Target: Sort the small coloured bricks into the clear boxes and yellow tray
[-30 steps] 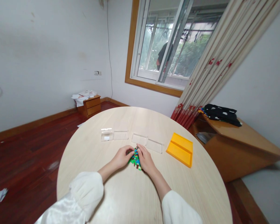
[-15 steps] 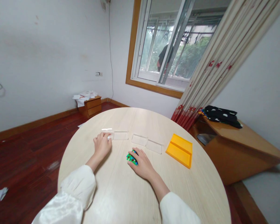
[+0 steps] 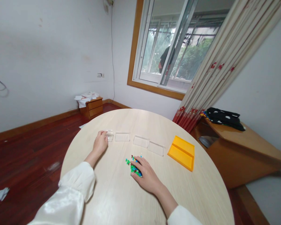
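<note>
My left hand (image 3: 100,143) is at the far left of the row of clear boxes, its fingers closed at the left side of a small clear plastic box (image 3: 110,137). The fingertips are partly hidden. My right hand (image 3: 146,173) lies with its fingers spread over a pile of tiny coloured building bricks (image 3: 134,168), mostly green and blue with some brown and white. Part of the pile is under the palm and fingers. A few loose bricks lie just beyond the fingertips.
More shallow clear boxes stand in the row, such as one beside the left hand (image 3: 122,137) and one at the right end (image 3: 155,148). A yellow two-part tray (image 3: 184,162) lies on the right of the round table (image 3: 117,193). A wooden desk (image 3: 248,150) stands beyond.
My right hand has moved nearer to me, spreading the brick pile and leaving some bricks behind. My left hand has shifted slightly left, and more of its clear box shows.
</note>
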The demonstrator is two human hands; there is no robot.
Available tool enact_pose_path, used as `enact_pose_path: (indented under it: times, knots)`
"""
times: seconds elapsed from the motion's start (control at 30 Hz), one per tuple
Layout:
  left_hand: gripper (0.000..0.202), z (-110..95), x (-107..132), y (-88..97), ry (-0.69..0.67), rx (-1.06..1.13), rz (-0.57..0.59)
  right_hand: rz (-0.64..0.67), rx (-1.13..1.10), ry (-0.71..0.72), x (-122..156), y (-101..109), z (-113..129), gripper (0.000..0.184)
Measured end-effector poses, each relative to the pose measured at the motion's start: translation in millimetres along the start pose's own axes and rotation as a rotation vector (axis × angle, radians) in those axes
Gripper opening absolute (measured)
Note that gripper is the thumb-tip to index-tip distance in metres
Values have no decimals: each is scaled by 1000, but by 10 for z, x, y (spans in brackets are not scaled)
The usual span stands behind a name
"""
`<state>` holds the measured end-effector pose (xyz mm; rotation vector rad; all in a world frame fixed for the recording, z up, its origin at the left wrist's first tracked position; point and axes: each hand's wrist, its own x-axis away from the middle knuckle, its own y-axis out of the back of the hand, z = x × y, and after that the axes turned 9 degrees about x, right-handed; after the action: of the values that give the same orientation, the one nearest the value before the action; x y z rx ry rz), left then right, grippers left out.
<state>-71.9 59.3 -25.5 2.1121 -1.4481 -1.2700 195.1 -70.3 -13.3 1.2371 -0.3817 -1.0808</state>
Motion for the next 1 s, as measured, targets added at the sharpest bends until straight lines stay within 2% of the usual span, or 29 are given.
enact_pose_path:
  times: [0.17,0.33,0.43,0.57,0.7,0.8,0.93,1.0]
  knots:
    - [48,-19,-32,0,43,-147,76,21,-9,-14,-11,19,11,41]
    - [43,-93,-45,26,12,-317,202,14,-44,-18,-15,46,29,40]
    - [41,-107,-67,30,23,-349,231,8,-100,-74,-23,49,33,39]
    - [41,-81,-77,10,32,-319,193,-148,-227,-206,-56,23,-26,29]
    - [39,-41,-61,17,33,-209,85,-366,-223,-293,-90,-6,-209,25]
    - [36,-93,-49,46,13,-67,-23,-449,-192,-328,-123,-18,-383,24]
    - [31,-413,-15,14,-49,335,-50,-407,-195,-345,-219,-25,-535,21]
    - [26,-652,23,-52,33,587,-14,-364,-197,-337,-279,-32,-561,19]
